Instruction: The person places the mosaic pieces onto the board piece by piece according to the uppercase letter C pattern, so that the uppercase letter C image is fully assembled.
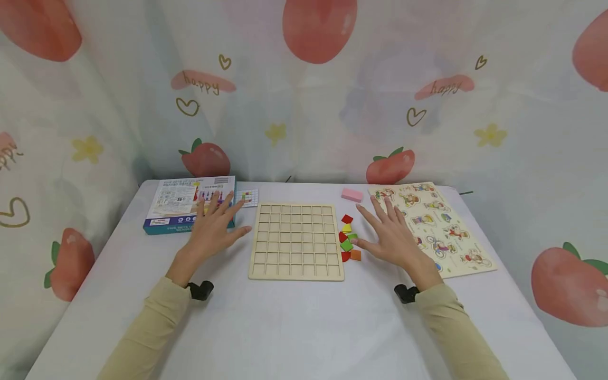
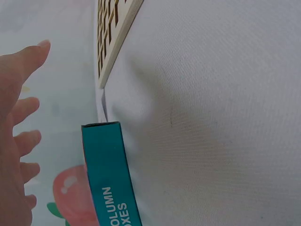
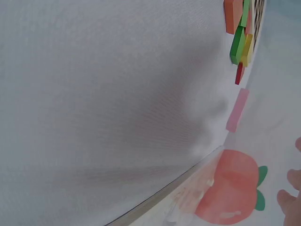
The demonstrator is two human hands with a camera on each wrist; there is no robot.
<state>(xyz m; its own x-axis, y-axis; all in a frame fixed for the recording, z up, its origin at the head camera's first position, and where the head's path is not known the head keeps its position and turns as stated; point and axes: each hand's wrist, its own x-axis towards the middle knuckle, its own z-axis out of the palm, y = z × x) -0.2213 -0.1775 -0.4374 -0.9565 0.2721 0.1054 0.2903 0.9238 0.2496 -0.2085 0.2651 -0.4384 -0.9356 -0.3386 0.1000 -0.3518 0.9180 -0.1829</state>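
Both hands are held above the table with fingers spread, neither holding anything. The left hand [image 1: 212, 228] overlaps the right part of a blue and white box [image 1: 173, 203] in the head view; its teal side [image 2: 110, 174] shows in the left wrist view. The right hand [image 1: 391, 235] is between a cluster of small colored blocks and a picture board [image 1: 451, 232]. Between the hands lies a wooden grid board [image 1: 296, 241], its square cells bare. Along its right edge sit red, yellow, orange and green blocks [image 1: 347, 246], the green one [image 3: 237, 44] also in the right wrist view.
A pink block [image 1: 352, 195] lies behind the colored blocks. Beside the box is a small card with a colored grid [image 1: 249, 198], partly behind the left fingers. A patterned curtain [image 1: 304, 116] hangs behind the white table [image 1: 304, 327]. Each wrist wears a black camera [image 1: 201, 290].
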